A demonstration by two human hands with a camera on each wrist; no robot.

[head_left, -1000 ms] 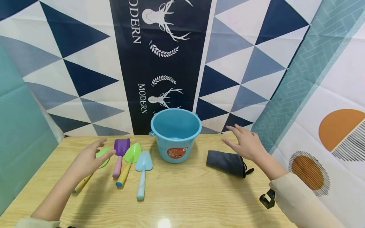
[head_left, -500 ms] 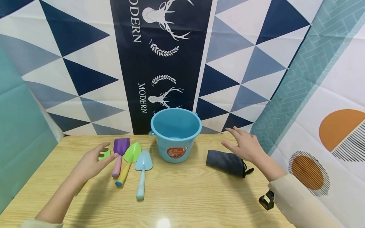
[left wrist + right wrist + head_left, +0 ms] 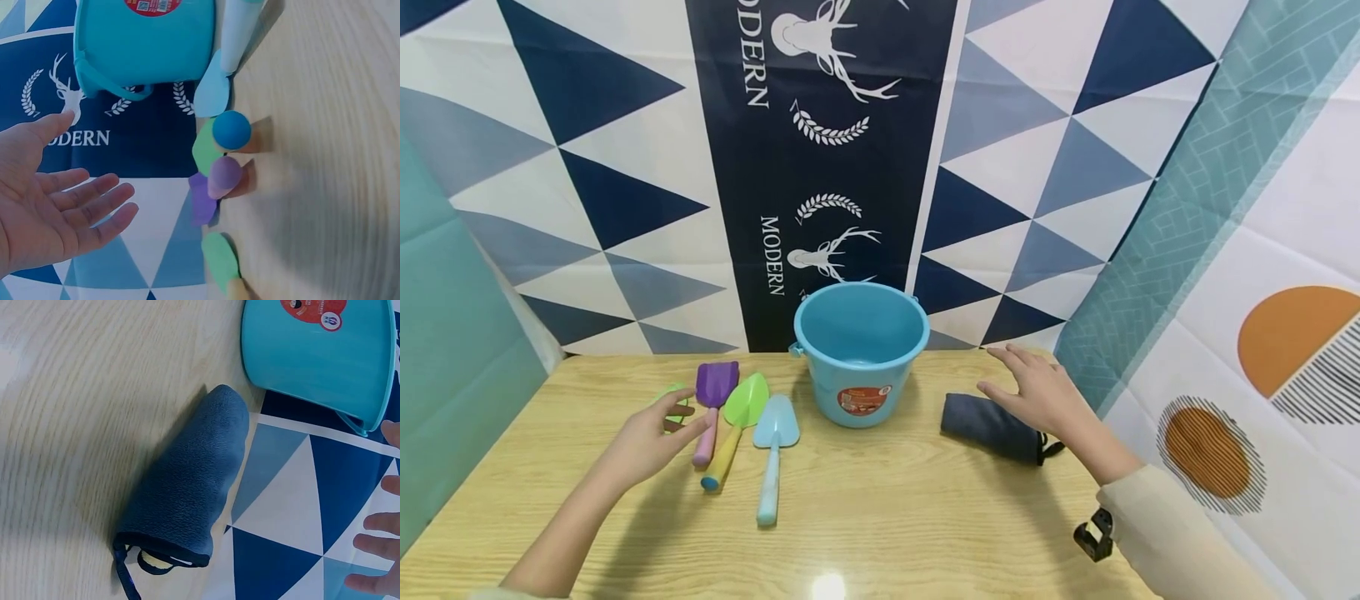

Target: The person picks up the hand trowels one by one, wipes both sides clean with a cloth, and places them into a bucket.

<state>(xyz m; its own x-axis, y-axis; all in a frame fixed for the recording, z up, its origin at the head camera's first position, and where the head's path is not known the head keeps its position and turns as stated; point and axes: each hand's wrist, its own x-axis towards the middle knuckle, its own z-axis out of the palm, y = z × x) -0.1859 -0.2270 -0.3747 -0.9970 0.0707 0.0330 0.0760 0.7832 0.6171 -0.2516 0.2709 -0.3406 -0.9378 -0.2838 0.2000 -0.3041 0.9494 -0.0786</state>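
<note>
"How are your fingers lying?"

"With twelve o'clock at the wall, my left hand (image 3: 651, 437) hangs over the tabletop's nine o'clock, fingers a little apart, thumb wide of them. My right hand (image 3: 1030, 396) hovers at two o'clock, fingers spread."

"What's below the right one?"

"A dark blue, tapering fabric pouch (image 3: 184, 478), on its side. The nap looks soft and fine. Its wider end, toward four o'clock, has black trim and a thin black cord (image 3: 128, 581); something pale yellow (image 3: 155, 561) peeks out there, I can't tell what."

"And by the left?"

"A rounded lime-green spade (image 3: 222, 262) with a tan-yellow handle, half hidden behind my fingers from above. At that hand's two o'clock lies a purple, square-bladed scoop (image 3: 715, 396), pink handle near my thumb. Toward three come a leaf-shaped lime-green trowel (image 3: 735, 431) with a yellow, blue-ended handle, then a blunt-tipped pale blue trowel (image 3: 774, 454). They all look like smooth plastic."

"Farther out?"

"At twelve stands a round sky-blue plastic bucket (image 3: 859, 378), upright, walls flaring to a thick lip, a red oval sticker (image 3: 862, 401) facing me. Everything rests on a pale wood-grain tabletop (image 3: 865, 500). Behind hangs a creased backdrop (image 3: 1022, 92) of blue and white triangles, with a navy panel (image 3: 880, 167) of white stag heads."
</note>
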